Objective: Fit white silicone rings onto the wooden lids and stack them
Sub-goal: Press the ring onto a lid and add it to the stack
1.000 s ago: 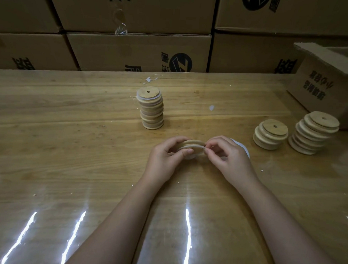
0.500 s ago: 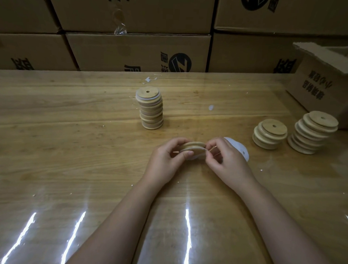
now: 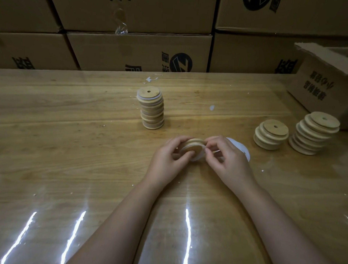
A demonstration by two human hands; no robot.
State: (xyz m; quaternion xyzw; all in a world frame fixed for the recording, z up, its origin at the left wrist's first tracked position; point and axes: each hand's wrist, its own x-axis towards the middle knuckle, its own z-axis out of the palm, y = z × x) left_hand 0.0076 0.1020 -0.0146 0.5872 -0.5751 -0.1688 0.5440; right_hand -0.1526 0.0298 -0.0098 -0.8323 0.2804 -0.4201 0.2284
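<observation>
Your left hand (image 3: pixel 168 157) curls round the wooden lid (image 3: pixel 194 146), holding it tilted just above the tabletop (image 3: pixel 70 148), thumb on the near face. Your right hand (image 3: pixel 227 161) pinches the white silicone ring (image 3: pixel 198 157) at the lid's right rim. A white arc shows below the lid's lower edge, so the ring looks only partly seated; how it sits on the far side I cannot tell.

This head view is the only one, and it puts you in the fitting step. The next move, as I judge it, calls for walking your right fingers round the rim while your left hand turns the lid, until the ring lies flat in its groove — then carrying it to the finished stack (image 3: pixel 151 109) further back on your left, which leans a little, so set it down squarely.

Loose rings (image 3: pixel 241 148) lie just behind your right hand. Two stacks of bare lids (image 3: pixel 270 135) wait well to the right — plenty of work left.
</observation>
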